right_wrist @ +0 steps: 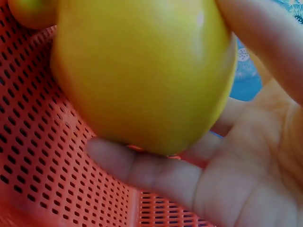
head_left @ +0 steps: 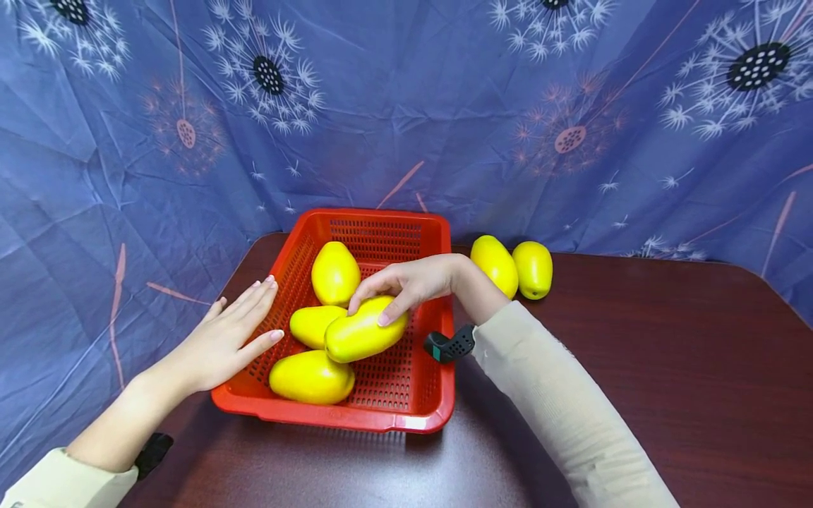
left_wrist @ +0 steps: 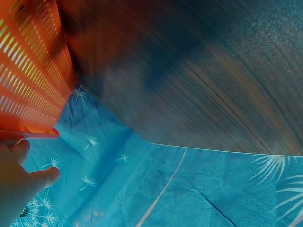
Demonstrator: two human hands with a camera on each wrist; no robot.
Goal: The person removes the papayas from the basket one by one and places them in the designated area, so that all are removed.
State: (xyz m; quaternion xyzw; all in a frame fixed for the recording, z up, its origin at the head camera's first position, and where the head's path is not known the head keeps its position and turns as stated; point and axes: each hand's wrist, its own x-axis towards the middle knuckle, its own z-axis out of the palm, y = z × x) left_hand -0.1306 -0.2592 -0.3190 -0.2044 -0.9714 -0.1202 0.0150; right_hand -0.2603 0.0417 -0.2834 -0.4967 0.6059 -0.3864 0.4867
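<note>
My right hand reaches into a red plastic basket and grips a yellow mango between thumb and fingers. In the right wrist view this mango fills the middle, with fingers curled round its lower end and the perforated basket wall behind. Three more mangoes lie in the basket: one at the back, one in the middle, partly covered by the held one, and one at the front. With fingers straight, my left hand rests along the basket's left rim.
Two mangoes, one beside the other, lie on the dark wooden table behind my right forearm. A blue curtain with dandelion prints hangs at the table's back and left edges.
</note>
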